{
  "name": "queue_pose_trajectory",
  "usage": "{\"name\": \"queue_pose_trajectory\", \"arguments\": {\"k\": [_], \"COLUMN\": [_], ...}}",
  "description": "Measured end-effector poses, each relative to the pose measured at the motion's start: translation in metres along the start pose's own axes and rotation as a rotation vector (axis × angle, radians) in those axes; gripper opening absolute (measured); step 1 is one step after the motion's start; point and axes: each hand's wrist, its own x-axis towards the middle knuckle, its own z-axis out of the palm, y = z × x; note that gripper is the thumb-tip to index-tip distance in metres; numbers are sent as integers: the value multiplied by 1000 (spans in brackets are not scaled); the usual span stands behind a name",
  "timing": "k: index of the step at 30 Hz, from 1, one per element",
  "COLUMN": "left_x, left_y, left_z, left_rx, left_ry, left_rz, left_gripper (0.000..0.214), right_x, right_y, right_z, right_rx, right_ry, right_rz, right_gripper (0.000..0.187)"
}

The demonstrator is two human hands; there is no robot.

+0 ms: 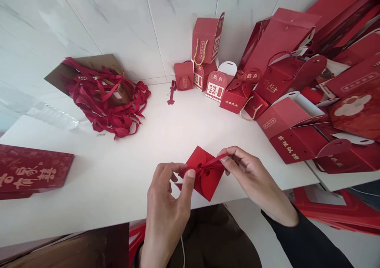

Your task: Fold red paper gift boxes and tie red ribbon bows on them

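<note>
A small red gift box (210, 187) with curved, petal-like top flaps sits near the front edge of the white table, turned cornerwise. Across its top runs a red ribbon (211, 163), crossed or knotted near the middle. My right hand (247, 173) pinches one end of this ribbon between thumb and fingers, just above the box's right corner. At the box's left corner, my left hand (170, 192) closes thumb and forefinger on the ribbon's other side. The thumb partly covers that spot, and a ribbon tail shows below it.
A cardboard box (99, 64) spills red ribbons (118, 101) at the back left, beside a clear plastic bottle (56, 115). Finished-looking red boxes (215, 88) line the wall and pile up at right. A red printed bag (35, 171) lies at left.
</note>
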Motion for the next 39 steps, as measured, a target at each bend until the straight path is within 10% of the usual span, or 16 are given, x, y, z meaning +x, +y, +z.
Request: {"name": "queue_pose_trajectory", "arguments": {"k": [10,16,29,39], "left_x": [0,-7,-20,-20], "left_y": [-20,-17,-5,5], "left_z": [-3,-18,-11,15], "left_rx": [-29,-149,73,5], "left_ry": [-139,-306,-238,139], "left_rz": [-67,-65,-20,14], "left_gripper": [44,20,5,9], "right_x": [0,2,2,0], "right_y": [5,3,8,7], "right_z": [3,2,2,4], "right_rx": [17,15,18,12], "right_ry": [88,46,18,14], "right_rz": [-25,-25,-8,6], "right_gripper": [24,22,21,20]}}
